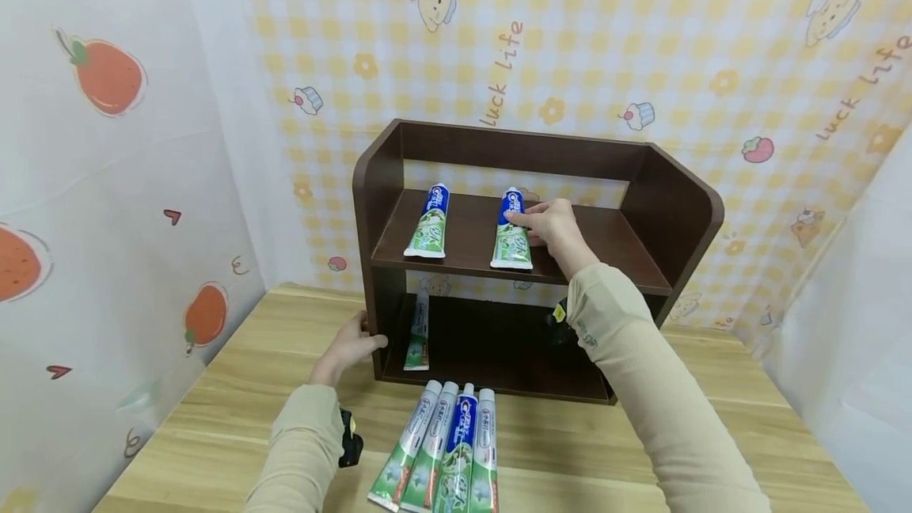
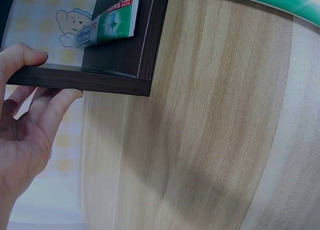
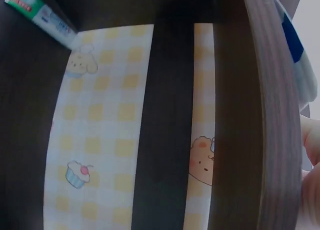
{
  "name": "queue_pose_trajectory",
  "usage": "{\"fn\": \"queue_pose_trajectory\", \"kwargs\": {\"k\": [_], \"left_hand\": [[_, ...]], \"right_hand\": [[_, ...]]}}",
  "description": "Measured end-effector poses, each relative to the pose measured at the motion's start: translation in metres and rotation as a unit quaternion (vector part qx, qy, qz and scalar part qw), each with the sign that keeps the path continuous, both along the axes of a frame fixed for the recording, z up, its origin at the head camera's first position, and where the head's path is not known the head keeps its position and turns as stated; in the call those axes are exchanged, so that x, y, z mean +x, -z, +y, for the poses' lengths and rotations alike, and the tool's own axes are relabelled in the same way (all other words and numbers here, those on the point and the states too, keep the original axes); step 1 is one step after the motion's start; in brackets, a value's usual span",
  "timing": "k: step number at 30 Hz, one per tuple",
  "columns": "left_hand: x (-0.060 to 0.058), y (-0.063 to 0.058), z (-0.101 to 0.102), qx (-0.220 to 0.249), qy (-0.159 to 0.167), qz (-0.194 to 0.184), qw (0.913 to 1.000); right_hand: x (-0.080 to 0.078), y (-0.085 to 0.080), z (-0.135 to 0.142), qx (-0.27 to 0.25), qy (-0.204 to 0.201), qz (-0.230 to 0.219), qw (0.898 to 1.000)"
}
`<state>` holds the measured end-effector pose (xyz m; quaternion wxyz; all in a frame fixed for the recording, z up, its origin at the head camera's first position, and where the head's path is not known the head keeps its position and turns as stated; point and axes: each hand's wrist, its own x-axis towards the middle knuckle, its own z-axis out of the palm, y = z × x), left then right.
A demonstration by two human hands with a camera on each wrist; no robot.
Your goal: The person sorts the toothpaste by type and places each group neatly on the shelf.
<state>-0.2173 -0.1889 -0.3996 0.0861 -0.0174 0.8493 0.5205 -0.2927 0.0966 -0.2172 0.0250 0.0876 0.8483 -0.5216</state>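
Note:
A dark brown two-tier shelf [image 1: 492, 339] stands on the table. My left hand [image 1: 354, 345] grips the front edge of its left side panel; in the left wrist view the thumb lies on the inner face and the fingers on the outer. On the upper board my right hand [image 1: 556, 229] holds a blue, white and green toothpaste tube [image 1: 511, 248], thumb across its front and fingers at its right side. The tube lies cap to the back. A matching toothpaste tube [image 1: 431, 228] lies to its left. Below, a grey and green toothpaste tube [image 2: 114, 22] lies at the lower tier's left end.
In front of the shelf, several toothpaste tubes [image 1: 484, 450] lie side by side on the wooden table [image 1: 570, 465], caps toward the shelf. A checked, printed curtain [image 1: 321, 46] hangs close behind, and a white printed sheet [image 1: 142, 180] covers the left side.

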Motion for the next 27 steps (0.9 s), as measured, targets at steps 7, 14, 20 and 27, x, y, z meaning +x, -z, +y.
{"fn": "queue_pose_trajectory", "kwargs": {"k": [7,14,20,27], "left_hand": [[-0.003,-0.001,-0.003,-0.003,0.003,0.002,1.0],[-0.002,0.0,-0.006,-0.006,0.001,0.004,1.0],[-0.001,0.004,-0.006,-0.016,0.001,0.003,0.9999],[-0.001,0.001,-0.003,-0.009,0.008,0.004,0.9999]], "right_hand": [[0.003,-0.005,0.0,0.06,-0.014,0.02,0.998],[0.002,-0.001,-0.004,0.1,-0.023,0.029,0.994],[0.008,-0.002,0.002,0.034,-0.052,-0.005,0.998],[0.025,-0.005,0.023,-0.038,-0.073,-0.004,0.997]]}}
